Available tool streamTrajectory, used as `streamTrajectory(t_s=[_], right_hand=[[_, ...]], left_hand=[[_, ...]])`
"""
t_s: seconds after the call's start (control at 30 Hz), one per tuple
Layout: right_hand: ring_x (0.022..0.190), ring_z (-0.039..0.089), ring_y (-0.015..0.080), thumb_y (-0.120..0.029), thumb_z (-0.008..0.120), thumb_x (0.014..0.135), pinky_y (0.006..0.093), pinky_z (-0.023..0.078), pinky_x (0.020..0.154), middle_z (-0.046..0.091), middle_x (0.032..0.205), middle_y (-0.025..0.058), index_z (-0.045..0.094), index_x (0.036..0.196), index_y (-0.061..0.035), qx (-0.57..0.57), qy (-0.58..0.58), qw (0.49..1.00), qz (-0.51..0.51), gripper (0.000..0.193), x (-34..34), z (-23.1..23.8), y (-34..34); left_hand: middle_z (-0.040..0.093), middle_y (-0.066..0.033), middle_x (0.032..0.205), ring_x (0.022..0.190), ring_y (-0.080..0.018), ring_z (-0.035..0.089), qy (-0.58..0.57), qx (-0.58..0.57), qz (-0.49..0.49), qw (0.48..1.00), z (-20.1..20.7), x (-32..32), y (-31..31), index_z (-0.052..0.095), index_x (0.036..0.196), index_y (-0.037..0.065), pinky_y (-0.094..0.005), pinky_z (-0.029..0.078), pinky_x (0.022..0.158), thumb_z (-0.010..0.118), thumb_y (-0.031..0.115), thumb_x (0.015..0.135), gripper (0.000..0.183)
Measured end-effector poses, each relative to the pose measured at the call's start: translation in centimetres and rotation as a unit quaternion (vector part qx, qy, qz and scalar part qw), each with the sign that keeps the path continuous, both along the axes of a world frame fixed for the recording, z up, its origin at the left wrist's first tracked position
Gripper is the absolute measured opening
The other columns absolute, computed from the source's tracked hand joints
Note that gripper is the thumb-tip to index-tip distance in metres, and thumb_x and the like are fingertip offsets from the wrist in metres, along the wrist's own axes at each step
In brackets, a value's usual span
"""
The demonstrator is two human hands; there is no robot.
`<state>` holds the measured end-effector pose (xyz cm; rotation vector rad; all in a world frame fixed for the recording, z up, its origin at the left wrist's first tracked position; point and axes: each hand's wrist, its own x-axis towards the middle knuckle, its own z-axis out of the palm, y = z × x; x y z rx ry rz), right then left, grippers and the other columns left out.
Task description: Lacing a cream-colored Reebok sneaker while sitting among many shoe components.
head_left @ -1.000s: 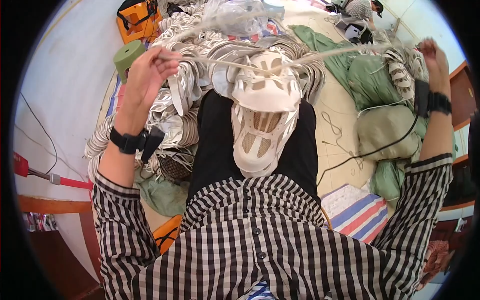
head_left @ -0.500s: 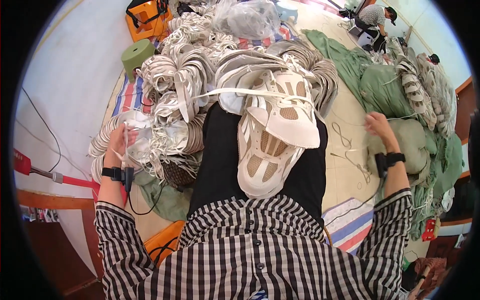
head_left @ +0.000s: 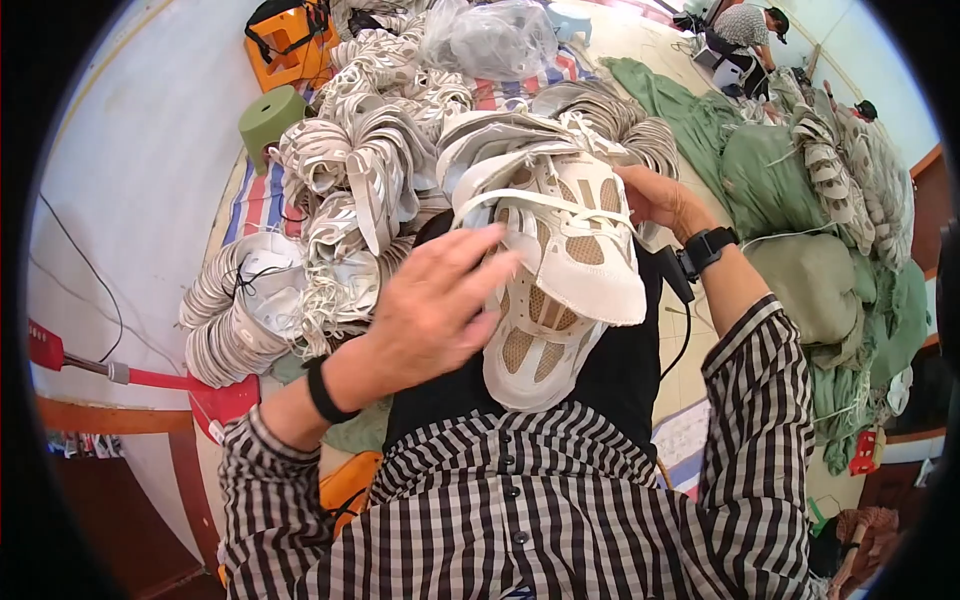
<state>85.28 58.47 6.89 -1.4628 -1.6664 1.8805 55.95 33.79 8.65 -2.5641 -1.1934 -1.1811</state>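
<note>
Two stacked beige shoe uppers with tan mesh lie over my lap. The top shoe upper [head_left: 590,275] has a pale lace [head_left: 540,200] through its eyelets, looping out at its left side. Below it, the toe of the lower shoe upper [head_left: 530,365] points toward me. My left hand [head_left: 440,300] is at the left edge of the top upper, its fingers apart and smeared by motion. At the right edge of the same upper, my right hand [head_left: 660,200] has its fingers curled against the side, the fingertips partly hidden behind it.
Stacked uppers [head_left: 375,170] are heaped ahead and to the left, with another bundle [head_left: 235,310] beside my left arm. A green stool [head_left: 270,120] and an orange stool [head_left: 290,45] stand at the far left. Green sacks [head_left: 800,290] lie right. Another person [head_left: 745,40] bends at the far right.
Both hands have swung inward from far out at the sides to the top shoe upper. The lace, stretched leftward before, now bends in a slack loop. My right hand has reached the upper's right edge.
</note>
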Motion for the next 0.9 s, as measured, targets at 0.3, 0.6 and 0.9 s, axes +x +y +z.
streamTrajectory(t_s=[0.3, 0.6, 0.9], right_hand=[[0.095, 0.071, 0.0145, -0.027, 0.059, 0.099, 0.0300, 0.059, 0.084, 0.071, 0.114, 0.0100, 0.063, 0.124, -0.0023, -0.121, 0.246, 0.958, 0.089, 0.035, -2.0, -4.3, 1.1], [0.058, 0.058, 0.0193, -0.021, 0.064, 0.086, 0.0340, 0.046, 0.054, 0.069, 0.078, 0.0106, 0.070, 0.092, 0.0017, 0.364, -0.064, 0.928, 0.037, 0.025, -1.7, 6.1, -4.1], [0.087, 0.061, 0.0413, -0.019, 0.052, 0.093, 0.0452, 0.047, 0.079, 0.064, 0.094, 0.0266, 0.062, 0.098, 0.0054, 0.543, -0.133, 0.827, 0.056, 0.027, -2.6, 6.2, -12.2]], left_hand=[[0.066, -0.0185, 0.115, 0.104, -0.0342, 0.064, 0.062, 0.094, -0.036, 0.993, 2.8, 4.8, 6.6, 0.064, 0.112, -0.003, -0.0399, 0.054, 0.089, 0.071, 0.011, 0.072, 0.043], [0.069, -0.0214, 0.114, 0.106, -0.0321, 0.068, 0.047, 0.128, -0.048, 0.989, 3.3, 0.3, 2.8, 0.070, 0.108, -0.004, -0.0372, 0.059, 0.087, 0.067, 0.010, 0.084, 0.028], [0.061, -0.0203, 0.129, 0.117, -0.0327, 0.063, 0.061, 0.080, -0.059, 0.993, -6.1, 0.4, -1.3, 0.066, 0.116, -0.005, -0.0367, 0.055, 0.096, 0.062, 0.002, 0.080, 0.037]])
